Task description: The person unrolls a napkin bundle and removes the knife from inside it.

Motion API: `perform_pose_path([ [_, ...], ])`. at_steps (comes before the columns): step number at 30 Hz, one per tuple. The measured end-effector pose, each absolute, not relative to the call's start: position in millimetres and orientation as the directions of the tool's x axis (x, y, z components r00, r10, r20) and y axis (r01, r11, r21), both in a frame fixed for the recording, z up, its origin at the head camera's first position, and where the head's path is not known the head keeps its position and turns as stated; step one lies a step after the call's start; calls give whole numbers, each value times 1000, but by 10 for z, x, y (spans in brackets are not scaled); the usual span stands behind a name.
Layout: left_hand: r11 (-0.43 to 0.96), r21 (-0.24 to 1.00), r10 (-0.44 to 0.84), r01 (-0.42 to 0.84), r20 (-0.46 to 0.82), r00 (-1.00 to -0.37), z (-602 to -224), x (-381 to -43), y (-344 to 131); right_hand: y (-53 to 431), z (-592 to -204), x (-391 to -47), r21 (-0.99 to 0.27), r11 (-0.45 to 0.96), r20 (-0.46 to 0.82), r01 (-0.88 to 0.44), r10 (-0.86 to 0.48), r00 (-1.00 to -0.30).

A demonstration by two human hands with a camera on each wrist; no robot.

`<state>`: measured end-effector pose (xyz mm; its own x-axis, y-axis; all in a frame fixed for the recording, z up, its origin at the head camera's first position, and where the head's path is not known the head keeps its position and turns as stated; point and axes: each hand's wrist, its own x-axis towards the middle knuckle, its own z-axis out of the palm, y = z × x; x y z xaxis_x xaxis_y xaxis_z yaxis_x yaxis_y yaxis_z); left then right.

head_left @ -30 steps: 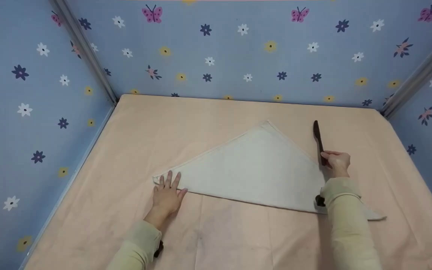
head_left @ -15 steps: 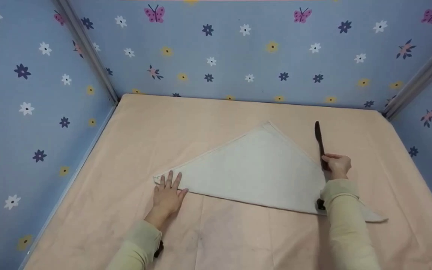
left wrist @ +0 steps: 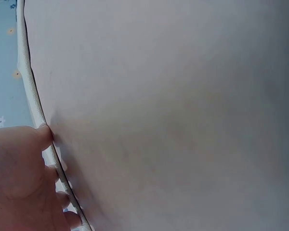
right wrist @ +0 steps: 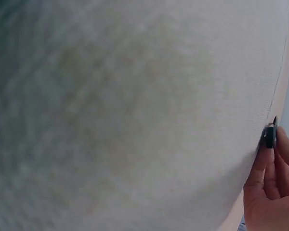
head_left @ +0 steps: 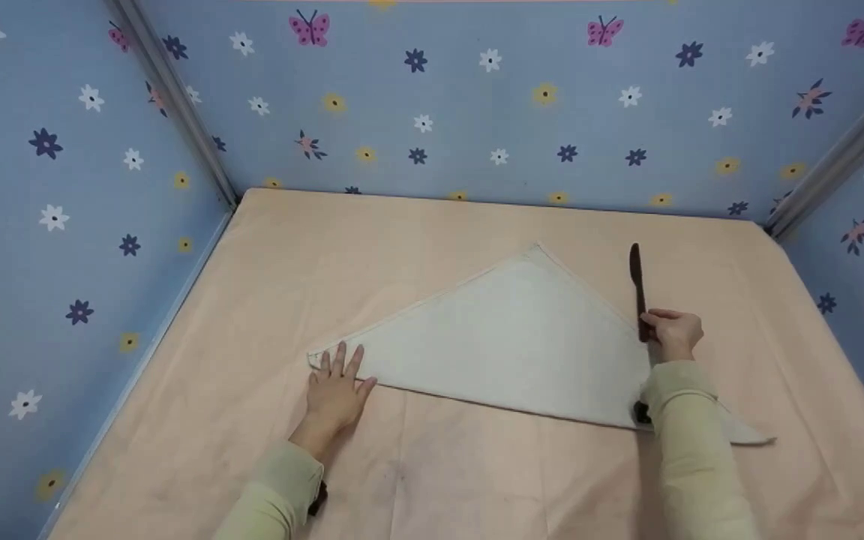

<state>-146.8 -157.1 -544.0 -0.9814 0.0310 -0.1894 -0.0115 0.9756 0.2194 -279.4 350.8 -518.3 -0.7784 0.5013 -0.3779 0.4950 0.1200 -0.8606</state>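
Note:
A white cloth (head_left: pixel 507 337), folded into a triangle, lies on the table with its peak toward the far side. My left hand (head_left: pixel 334 396) rests flat with spread fingers on the cloth's left corner; the left wrist view shows its fingertips along the cloth's folded edge. In my right hand (head_left: pixel 673 333) a dark table knife (head_left: pixel 637 281) is pinched by the handle, its blade pointing away from me. The knife is beside the cloth's right slanted edge, its handle end at that edge. My right forearm covers part of the cloth's right side.
A peach tablecloth (head_left: pixel 312 255) covers the table. Blue panels (head_left: pixel 462 97) with flowers and butterflies stand behind and at both sides, with grey posts (head_left: pixel 177 105) at the far corners.
My right hand and the knife have shifted slightly toward me, and the blade stands a little straighter. The left hand stays on the cloth; the whole view has shifted slightly.

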Motion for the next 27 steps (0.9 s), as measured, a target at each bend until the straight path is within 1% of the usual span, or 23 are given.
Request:
perform_pose_path([
  [4, 974, 226, 36, -8, -188, -982, -5433, -1474, -1571, 3540, -5188, -2781, -885, 86, -364, 457, 481, -797],
  [7, 974, 227, 32, -11, -188, -982, -5427, -1476, -1571, 3569, -5187, -2767, -885, 99, -360, 454, 473, -804],
  [9, 974, 224, 28, -17, -195, -980, -5427, -1477, -1571, 3583, -5178, -2752, -879, 111, -365, 463, 467, -805],
  [17, 978, 208, 22, -22, -204, -979, -5440, -1493, -1579, 3593, -5094, -2674, -882, 48, -403, 468, 438, -804],
  [20, 975, 221, 22, -25, -207, -978, -5428, -1493, -1572, 3585, -5068, -2634, -883, 20, -414, 469, 437, -799],
  [22, 972, 233, 22, -27, -208, -978, -5413, -1493, -1564, 3580, -5059, -2607, -884, 28, -409, 466, 435, -802],
  [27, 971, 239, 30, -17, -192, -981, -5363, -1508, -1563, 3557, -5058, -2543, -895, 141, -335, 424, 414, -846],
])
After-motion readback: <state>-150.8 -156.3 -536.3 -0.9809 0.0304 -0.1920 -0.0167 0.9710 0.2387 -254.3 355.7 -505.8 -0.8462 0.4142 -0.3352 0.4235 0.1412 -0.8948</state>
